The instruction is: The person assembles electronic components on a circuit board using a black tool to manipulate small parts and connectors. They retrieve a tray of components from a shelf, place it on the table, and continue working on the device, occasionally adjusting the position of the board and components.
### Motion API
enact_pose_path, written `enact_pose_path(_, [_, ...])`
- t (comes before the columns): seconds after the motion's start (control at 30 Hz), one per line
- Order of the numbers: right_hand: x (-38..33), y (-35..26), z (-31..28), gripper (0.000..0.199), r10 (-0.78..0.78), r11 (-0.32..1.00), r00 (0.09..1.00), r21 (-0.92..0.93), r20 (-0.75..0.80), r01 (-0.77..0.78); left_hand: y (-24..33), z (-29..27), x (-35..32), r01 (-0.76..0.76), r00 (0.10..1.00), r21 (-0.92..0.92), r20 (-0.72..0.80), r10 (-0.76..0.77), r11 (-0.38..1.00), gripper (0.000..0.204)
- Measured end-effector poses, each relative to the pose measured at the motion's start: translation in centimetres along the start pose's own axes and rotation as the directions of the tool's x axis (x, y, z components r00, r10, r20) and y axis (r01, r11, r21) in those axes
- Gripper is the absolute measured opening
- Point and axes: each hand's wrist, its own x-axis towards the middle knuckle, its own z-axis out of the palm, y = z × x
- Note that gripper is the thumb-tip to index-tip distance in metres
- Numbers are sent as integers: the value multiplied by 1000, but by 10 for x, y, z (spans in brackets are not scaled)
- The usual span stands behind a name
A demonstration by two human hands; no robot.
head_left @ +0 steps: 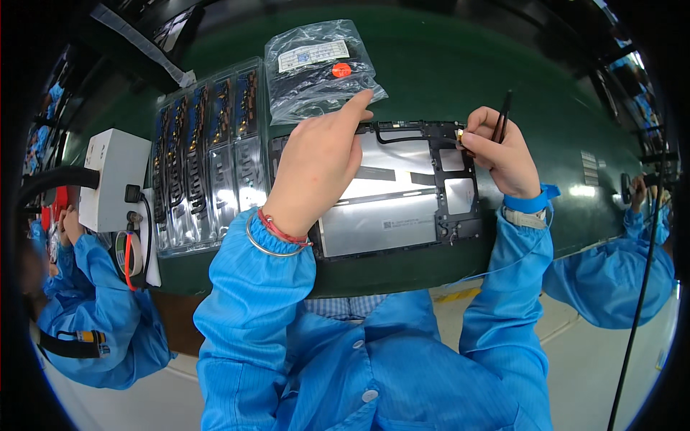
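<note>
A flat tablet-like device housing [377, 229] with a black frame and silver metal panels lies on the green table before me. My left hand [314, 164] is over its left part, index finger stretched toward the lower edge of a clear plastic bag [309, 82]; whether the fingertip touches the bag I cannot tell. Its other fingers are mostly hidden beneath the hand. At the housing's upper right corner, my right hand [501, 154] is closed around dark tweezers [504, 115], which point upward. A small whitish-gold piece [460, 134] shows by its fingertips.
Left of the housing lies a clear plastic tray [228, 154] with rows of small dark and gold parts. Beyond it stand a white box [115, 179] with cables and a tape roll [129, 253]. Co-workers in blue sit on both sides. A thin cord [514, 260] runs from my right wrist strap.
</note>
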Motion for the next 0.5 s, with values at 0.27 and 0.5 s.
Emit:
enact_pose_path(0.27, [2, 4, 0, 17, 25, 1000, 999, -18, -23, -25, -1, 2, 0, -70, 997, 59, 30, 68, 996, 48])
enact_pose_path(0.5, [3, 4, -1, 17, 31, 1000, 999, -5, -18, -31, 3, 4, -2, -122, 991, 277, 90, 100, 953, 51])
